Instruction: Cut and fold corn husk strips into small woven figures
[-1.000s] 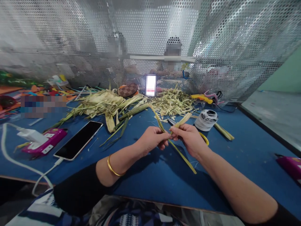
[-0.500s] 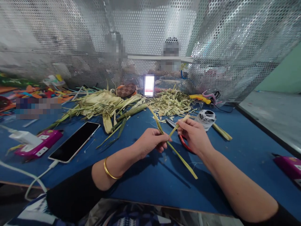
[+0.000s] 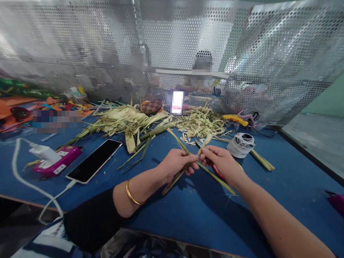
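Observation:
My left hand (image 3: 180,165) pinches dried husk strips where they cross. One long, narrow strip (image 3: 219,180) slants from upper left to lower right through the fingers. A second, wider husk strip (image 3: 206,141) rises from the fingertips of my right hand (image 3: 222,161), which pinches it close beside the left. Below the left palm a darker strip end (image 3: 172,184) hangs out. Partly hidden behind the right hand lie scissors (image 3: 218,172) with red handle loops. Just past that hand stands a spool of white thread (image 3: 240,146).
Heaps of dried husk (image 3: 120,120) and thin shreds (image 3: 201,122) cover the back of the blue table (image 3: 150,218). On the left are a phone (image 3: 94,161) on a cable and a purple power strip (image 3: 59,161). A perforated screen (image 3: 174,43) stands behind, with people beyond it.
My right hand drew away from my left along the husk strip, then came back beside it. A strip end now sticks out below my left hand. The view has shifted slightly.

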The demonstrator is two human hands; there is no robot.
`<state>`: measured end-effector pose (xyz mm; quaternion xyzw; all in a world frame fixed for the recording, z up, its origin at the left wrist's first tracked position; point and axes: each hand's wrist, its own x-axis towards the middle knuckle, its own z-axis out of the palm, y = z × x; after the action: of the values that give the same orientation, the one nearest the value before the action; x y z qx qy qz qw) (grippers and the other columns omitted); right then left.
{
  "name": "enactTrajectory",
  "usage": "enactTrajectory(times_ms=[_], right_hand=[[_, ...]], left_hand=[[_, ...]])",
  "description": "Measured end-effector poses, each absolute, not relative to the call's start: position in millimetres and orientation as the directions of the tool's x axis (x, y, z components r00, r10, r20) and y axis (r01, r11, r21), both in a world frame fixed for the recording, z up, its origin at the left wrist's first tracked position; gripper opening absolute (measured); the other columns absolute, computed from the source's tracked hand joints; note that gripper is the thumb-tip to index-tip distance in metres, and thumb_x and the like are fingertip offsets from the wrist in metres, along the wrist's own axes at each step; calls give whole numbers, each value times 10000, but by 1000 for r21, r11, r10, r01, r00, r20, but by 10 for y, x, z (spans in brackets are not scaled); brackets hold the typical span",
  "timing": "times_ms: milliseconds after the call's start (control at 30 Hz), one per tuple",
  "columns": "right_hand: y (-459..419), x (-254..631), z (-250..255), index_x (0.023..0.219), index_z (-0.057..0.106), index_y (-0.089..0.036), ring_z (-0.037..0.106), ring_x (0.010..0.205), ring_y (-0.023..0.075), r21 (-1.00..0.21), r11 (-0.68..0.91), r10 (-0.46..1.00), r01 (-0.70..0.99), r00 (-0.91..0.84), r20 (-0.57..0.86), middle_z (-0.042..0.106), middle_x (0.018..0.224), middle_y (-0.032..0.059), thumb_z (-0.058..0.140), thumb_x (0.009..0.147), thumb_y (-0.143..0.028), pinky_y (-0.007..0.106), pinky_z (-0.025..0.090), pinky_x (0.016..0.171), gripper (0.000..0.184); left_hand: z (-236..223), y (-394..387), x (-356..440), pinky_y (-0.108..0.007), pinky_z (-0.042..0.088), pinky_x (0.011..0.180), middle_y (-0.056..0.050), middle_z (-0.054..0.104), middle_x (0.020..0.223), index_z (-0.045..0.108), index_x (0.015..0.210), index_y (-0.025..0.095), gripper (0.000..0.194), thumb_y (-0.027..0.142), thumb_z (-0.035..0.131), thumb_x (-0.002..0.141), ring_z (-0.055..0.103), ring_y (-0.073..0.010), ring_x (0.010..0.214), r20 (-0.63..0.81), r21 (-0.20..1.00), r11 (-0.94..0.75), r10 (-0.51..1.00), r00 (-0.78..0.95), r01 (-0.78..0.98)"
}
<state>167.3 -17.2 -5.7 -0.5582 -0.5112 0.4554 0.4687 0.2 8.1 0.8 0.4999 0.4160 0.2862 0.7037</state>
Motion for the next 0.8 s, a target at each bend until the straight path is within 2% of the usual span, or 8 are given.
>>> enactTrajectory(times_ms=[100,233,333,467,567,700,767,800], right_hand=[[-186,1784,32,722,611,-175,584,583,130,-949,-34,996,313,-68,-58,638,679,14,589,738,-578,260,447,577,404],[-220,1866,81,671,571,-189,553,506,109,-822,95,970,562,-237,-50,596,611,-22,585,785,-435,244,420,544,272],[-240,1877,89,638,535,-200,520,463,107,-793,88,948,603,-295,-119,565,560,-32,550,808,-400,233,399,484,263],[-242,1922,145,676,575,-198,547,502,120,-767,114,928,632,-344,-146,618,622,-7,498,844,-428,246,430,525,295],[-222,1967,171,678,604,-197,553,537,135,-710,170,968,683,-250,-8,614,611,3,449,875,-468,259,423,553,369],[-208,1922,118,790,673,-195,590,689,174,-620,305,918,722,-50,393,664,728,38,496,865,-422,284,444,649,297],[-217,1835,79,817,691,-195,603,766,187,-620,355,885,699,-39,463,685,819,54,534,840,-387,294,453,698,249],[-225,1782,64,815,697,-196,606,773,190,-651,355,900,671,-57,432,690,832,55,544,827,-383,296,456,700,242]], left_hand=[[59,121,-29,-211,443,494,-56,678,650,681,745,97,260,333,613,831,559,-85,465,-313,925,376,841,441,-60],[76,147,-35,-216,449,493,-67,676,652,665,710,90,283,319,587,856,565,-89,467,-338,909,406,850,404,-94],[51,150,-16,-210,430,463,-28,629,577,667,708,91,214,231,588,849,511,-72,416,-361,906,416,853,377,-73],[49,165,-23,-215,437,468,-36,637,601,669,725,86,215,239,584,850,524,-77,432,-368,906,418,854,367,-63],[66,162,-42,-218,452,481,-52,664,646,669,747,92,250,293,572,859,552,-84,462,-353,911,408,845,401,-57],[61,79,-32,-194,425,439,-31,644,568,672,702,99,217,257,583,822,517,-72,408,-350,931,350,765,541,107],[51,5,-9,-189,421,425,-24,633,533,671,661,105,198,233,589,788,516,-76,393,-368,929,298,670,645,220],[46,-33,5,-189,427,424,-19,633,525,672,651,112,183,224,592,771,523,-81,395,-379,925,270,626,682,267]])
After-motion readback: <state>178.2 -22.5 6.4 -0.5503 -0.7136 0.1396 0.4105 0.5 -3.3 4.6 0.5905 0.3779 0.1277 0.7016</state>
